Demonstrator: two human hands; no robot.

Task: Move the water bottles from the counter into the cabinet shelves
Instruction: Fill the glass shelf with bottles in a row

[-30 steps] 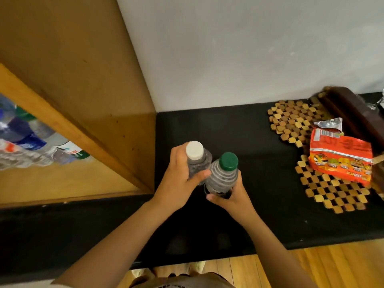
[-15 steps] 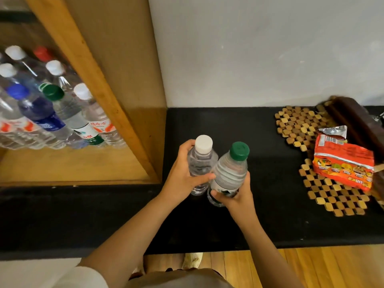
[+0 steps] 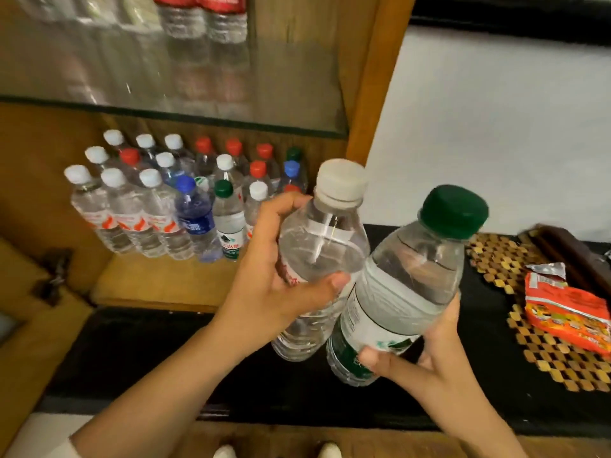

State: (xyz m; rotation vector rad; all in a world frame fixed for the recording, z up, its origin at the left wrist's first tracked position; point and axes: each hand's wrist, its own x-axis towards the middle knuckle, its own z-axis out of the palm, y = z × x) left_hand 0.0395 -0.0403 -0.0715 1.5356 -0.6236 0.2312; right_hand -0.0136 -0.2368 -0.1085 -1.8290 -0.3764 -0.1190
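Water bottles (two) were lifted above the counter [image 3: 132,352]: left hand [image 3: 274,292] fingers wrapped the white-capped bottle [image 3: 320,256], right hand [image 3: 426,355] the green-capped bottle [image 3: 396,292]; touching bottles risked toppling the shelf bottles [image 3: 185,200]

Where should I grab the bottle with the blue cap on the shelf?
Take the blue-capped bottle by its neck, just under the cap, coming from above and in front. Other bottles stand tight against both sides, so fingers likely would not fit around its body; only the top stands free.
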